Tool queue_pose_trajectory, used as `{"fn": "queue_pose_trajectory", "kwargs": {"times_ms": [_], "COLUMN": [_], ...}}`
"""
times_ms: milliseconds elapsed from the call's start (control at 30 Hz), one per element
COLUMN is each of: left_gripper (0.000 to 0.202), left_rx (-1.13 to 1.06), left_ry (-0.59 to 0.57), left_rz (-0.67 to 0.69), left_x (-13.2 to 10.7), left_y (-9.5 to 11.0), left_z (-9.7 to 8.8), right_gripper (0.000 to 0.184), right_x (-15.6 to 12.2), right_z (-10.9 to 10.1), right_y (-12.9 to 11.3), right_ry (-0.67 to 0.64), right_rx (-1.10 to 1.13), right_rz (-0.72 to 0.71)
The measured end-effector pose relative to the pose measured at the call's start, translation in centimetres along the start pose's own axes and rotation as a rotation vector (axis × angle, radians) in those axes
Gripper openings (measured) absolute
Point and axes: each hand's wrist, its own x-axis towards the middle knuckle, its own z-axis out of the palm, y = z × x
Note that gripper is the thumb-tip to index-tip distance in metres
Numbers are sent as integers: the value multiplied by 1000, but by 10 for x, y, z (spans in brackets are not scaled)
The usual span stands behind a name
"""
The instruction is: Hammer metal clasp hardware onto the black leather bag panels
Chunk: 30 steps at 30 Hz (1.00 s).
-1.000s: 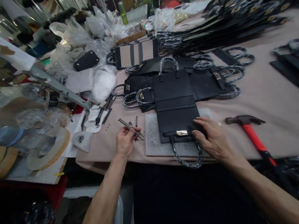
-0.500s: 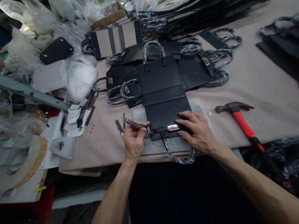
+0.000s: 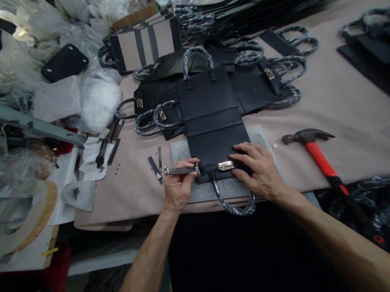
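A black handbag panel [image 3: 215,136] lies flat in front of me, with a wrapped handle [image 3: 237,213] at its near end and another at its far end. A gold metal clasp [image 3: 225,165] sits near its front edge. My right hand [image 3: 259,169] rests spread on the panel just right of the clasp. My left hand [image 3: 179,186] pinches a metal punch-like tool [image 3: 181,170] at the panel's left front edge; the tool lies nearly level. Under the panel is a grey-white slab [image 3: 261,134].
A claw hammer [image 3: 319,157] with a red and black handle lies to the right. Several black bag pieces [image 3: 259,88] spread behind, and a stack [image 3: 380,61] stands at far right. Left are a thin metal rod [image 3: 160,159], a tape roll [image 3: 27,223] and plastic bags [image 3: 99,101].
The metal tool in my left hand has turned from slanting to nearly level, and its end shows at the panel's edge. My right hand stays on the panel. The view has shifted slightly.
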Motion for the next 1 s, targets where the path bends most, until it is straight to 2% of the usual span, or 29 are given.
{"fn": "queue_pose_trajectory", "kwargs": {"times_ms": [433, 600, 800, 1000], "left_gripper": [12, 12, 8, 7], "left_rx": [68, 81, 179, 232], "left_ry": [-78, -58, -28, 2], "left_rz": [26, 29, 115, 101], "left_x": [2, 3, -4, -10], "left_y": [-1, 0, 2, 0], "left_z": [-1, 0, 3, 4], "right_gripper": [35, 34, 35, 34], "right_x": [-1, 0, -1, -1], "right_z": [1, 1, 2, 1], "right_y": [1, -1, 1, 1], "right_ry": [-2, 11, 10, 10], "right_rx": [-25, -22, -18, -20], "right_rz": [3, -6, -7, -3]}}
